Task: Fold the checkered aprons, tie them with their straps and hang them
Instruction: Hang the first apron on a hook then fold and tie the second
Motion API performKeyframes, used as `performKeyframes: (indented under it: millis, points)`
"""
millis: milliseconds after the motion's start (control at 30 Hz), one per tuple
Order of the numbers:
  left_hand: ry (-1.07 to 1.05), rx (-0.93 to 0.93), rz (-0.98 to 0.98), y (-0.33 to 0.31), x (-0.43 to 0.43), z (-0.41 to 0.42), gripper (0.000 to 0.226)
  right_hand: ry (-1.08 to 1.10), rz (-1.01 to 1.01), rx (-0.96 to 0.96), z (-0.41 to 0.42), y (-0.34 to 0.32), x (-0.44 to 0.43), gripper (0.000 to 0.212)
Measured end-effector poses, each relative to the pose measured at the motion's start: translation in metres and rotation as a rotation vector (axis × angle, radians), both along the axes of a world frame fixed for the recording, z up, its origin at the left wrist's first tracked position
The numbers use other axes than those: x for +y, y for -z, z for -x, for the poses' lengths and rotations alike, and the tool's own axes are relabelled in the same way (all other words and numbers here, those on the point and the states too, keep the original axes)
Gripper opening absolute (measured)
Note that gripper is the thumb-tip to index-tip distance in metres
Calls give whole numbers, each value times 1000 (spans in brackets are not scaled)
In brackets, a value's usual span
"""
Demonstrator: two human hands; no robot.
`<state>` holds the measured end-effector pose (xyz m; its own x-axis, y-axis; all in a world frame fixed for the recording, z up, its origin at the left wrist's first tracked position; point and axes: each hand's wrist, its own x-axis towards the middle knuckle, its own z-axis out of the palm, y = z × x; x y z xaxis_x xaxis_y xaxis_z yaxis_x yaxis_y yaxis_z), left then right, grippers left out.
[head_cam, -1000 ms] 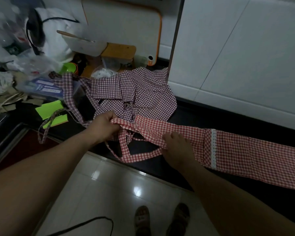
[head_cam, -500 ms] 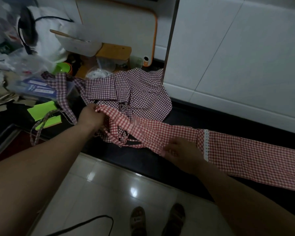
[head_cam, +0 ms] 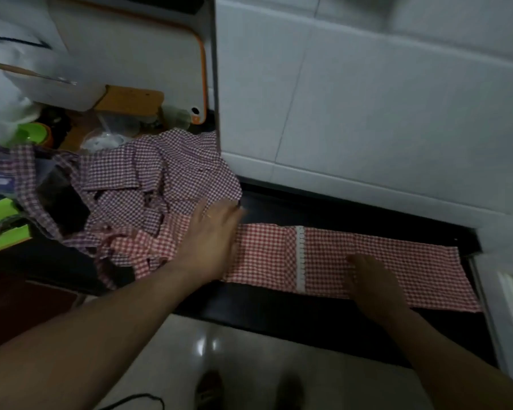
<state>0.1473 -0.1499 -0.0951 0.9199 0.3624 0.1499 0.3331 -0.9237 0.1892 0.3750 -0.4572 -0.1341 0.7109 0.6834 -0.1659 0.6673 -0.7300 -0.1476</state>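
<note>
Letting go of the straps (head_cam: 125, 250) it gripped a moment ago, the left hand (head_cam: 212, 241) now lies flat and released on the red checkered apron (head_cam: 264, 253); the right hand (head_cam: 373, 282), also flat, has shifted past the lace trim (head_cam: 299, 255). The apron lies as a long folded strip on the dark surface (head_cam: 338, 214), touching the purple apron heap (head_cam: 160, 179). Folding across and tying likely come next.

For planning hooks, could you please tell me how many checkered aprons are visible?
2: the red apron flat along the counter, the purple apron crumpled behind its left end; more may be hidden.
</note>
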Motion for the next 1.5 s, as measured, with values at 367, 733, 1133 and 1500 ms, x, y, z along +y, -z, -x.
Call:
performKeyframes:
  millis: [367, 733, 1133, 1500]
  points:
    - [193, 451, -86, 59, -101, -45, 96, 80, 368, 17, -104, 20, -176, 89]
    - [40, 351, -163, 62, -114, -67, 51, -32, 147, -201, -132, 31, -197, 35]
    - [-34, 833, 283, -79, -40, -79, 11, 124, 324, 331, -140, -95, -168, 29]
    - [86, 244, -65, 48, -104, -124, 53, 116, -101, -177, -133, 6, -116, 38]
